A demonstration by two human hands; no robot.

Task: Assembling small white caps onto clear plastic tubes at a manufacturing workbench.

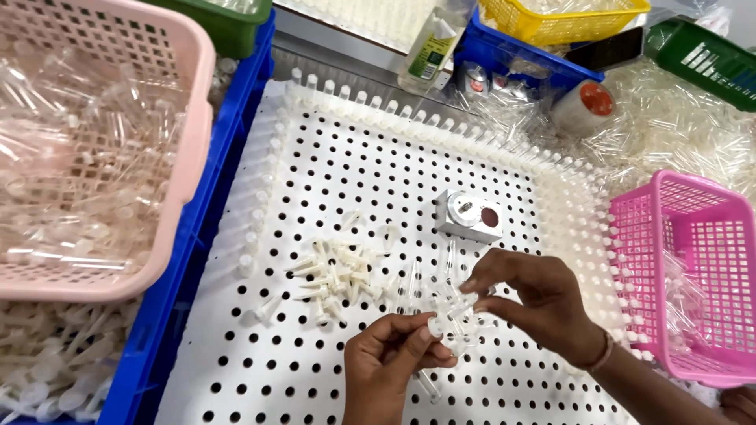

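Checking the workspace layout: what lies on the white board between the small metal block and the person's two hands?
In the head view, only bare perforated board separates the metal block from the right hand; toward the left hand lie loose clear tubes.

There is one view only, from the head of the person. It looks steeply down and forward at the white perforated board (354,189), from near. The near edge of the board is cut by the bottom of the picture, and baskets stand along its far edge.

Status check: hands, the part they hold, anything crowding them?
Left hand and right hand both pinch one small white plastic part. Loose white plastic pieces heaped alongside.
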